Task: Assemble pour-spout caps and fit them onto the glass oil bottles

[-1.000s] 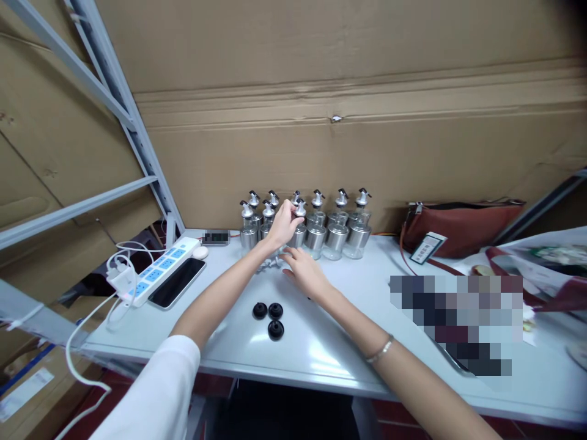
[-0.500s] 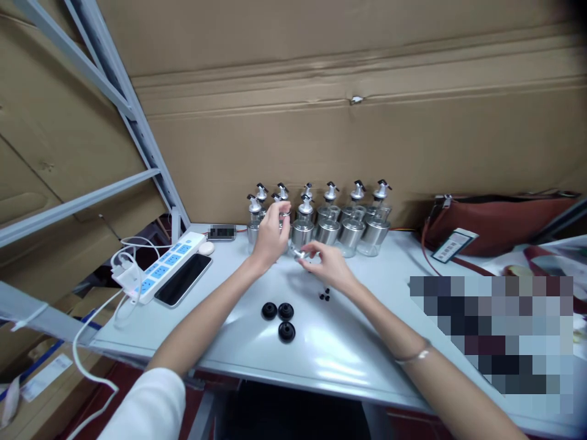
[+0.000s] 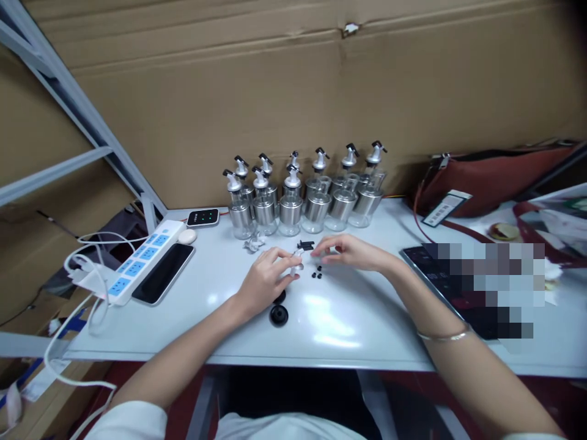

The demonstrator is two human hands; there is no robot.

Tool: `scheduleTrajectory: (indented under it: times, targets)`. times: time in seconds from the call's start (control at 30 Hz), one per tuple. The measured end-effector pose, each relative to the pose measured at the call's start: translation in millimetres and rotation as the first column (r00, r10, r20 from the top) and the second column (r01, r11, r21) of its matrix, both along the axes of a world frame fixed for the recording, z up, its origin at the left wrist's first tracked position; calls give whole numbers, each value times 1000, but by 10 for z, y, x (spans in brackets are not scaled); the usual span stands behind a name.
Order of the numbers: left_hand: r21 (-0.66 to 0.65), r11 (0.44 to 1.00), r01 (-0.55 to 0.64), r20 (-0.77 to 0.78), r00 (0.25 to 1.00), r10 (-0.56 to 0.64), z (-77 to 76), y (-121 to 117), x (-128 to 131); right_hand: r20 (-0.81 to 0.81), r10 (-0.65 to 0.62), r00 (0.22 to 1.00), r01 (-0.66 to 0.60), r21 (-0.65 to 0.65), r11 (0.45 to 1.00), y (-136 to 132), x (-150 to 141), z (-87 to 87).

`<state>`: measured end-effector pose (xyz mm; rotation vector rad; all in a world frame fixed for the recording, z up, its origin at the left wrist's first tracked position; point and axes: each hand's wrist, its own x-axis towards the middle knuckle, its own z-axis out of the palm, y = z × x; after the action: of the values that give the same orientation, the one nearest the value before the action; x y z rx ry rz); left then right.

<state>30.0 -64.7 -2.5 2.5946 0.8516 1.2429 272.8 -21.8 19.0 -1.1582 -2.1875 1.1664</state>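
My left hand (image 3: 268, 278) pinches a small silver pourer head (image 3: 297, 263) above the table. To its right, my right hand (image 3: 343, 252) hovers with fingers bent and apart, and I see nothing held in it. Close to its fingertips lie thin black levers (image 3: 306, 245) and a few tiny black plugs (image 3: 317, 273). Under my left hand is a black round stopper (image 3: 279, 315); another one is partly hidden by the fingers. Loose silver pourer heads (image 3: 254, 242) lie left of the levers. Behind them stand several glass bottles with steel sleeves (image 3: 290, 212), most topped with pourers, some front-right ones uncapped.
A power strip (image 3: 147, 263) with white cables and a phone (image 3: 164, 273) lie on the left, near a small lit device (image 3: 203, 217). On the right are a tablet (image 3: 440, 287), partly blurred out, and a brown bag (image 3: 495, 180). Cardboard (image 3: 275, 104) walls the back.
The view has tilted down. My left hand has come back from the bottles and now has the silver pourer head, which was in my right hand. My right hand has moved to the small black parts.
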Motion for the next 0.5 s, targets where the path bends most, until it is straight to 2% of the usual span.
scheduleTrajectory:
  times: [0.1, 0.23, 0.5]
  targets:
    - [-27, 1000, 4, 9, 1000, -3, 11, -29, 6, 72, 52, 996, -50, -30, 998, 59, 84, -105]
    - [-36, 999, 29, 25, 999, -28, 21, -56, 42, 135, 33, 990, -29, -29, 999, 52, 38, -169]
    - [-90, 995, 42, 26, 999, -40, -18, -18, 32, 66, 47, 997, -47, -8, 999, 36, 23, -173]
